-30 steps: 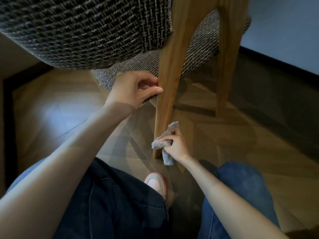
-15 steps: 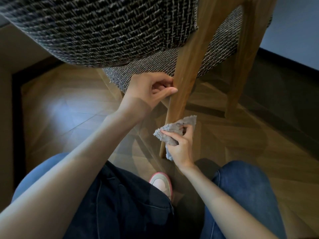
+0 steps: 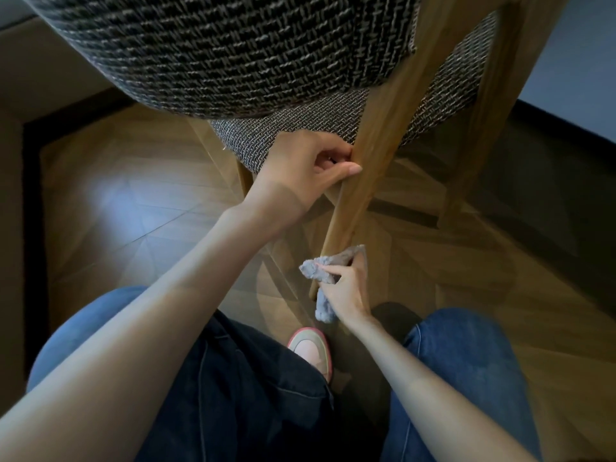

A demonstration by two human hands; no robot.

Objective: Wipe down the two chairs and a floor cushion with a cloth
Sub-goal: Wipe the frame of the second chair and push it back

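A chair with dark woven upholstery [image 3: 233, 55] fills the top of the view, its wooden leg [image 3: 370, 168] slanting down to the floor in the middle. My left hand [image 3: 310, 168] grips that leg just below the seat, thumb lying across its front. My right hand [image 3: 346, 288] holds a grey cloth [image 3: 325, 268] wrapped against the lower part of the same leg, near its foot. A second wooden leg [image 3: 480, 128] stands further right. The other chair and the floor cushion are out of view.
Wooden parquet floor [image 3: 133, 208] lies below. My knees in blue jeans [image 3: 466, 361] and a pink-rimmed shoe [image 3: 311, 351] are close under the chair. A dark skirting board [image 3: 566, 125] and pale wall run along the right.
My right hand slid the cloth up the leg, then back down toward its foot. My left hand kept its grip on the upper leg.
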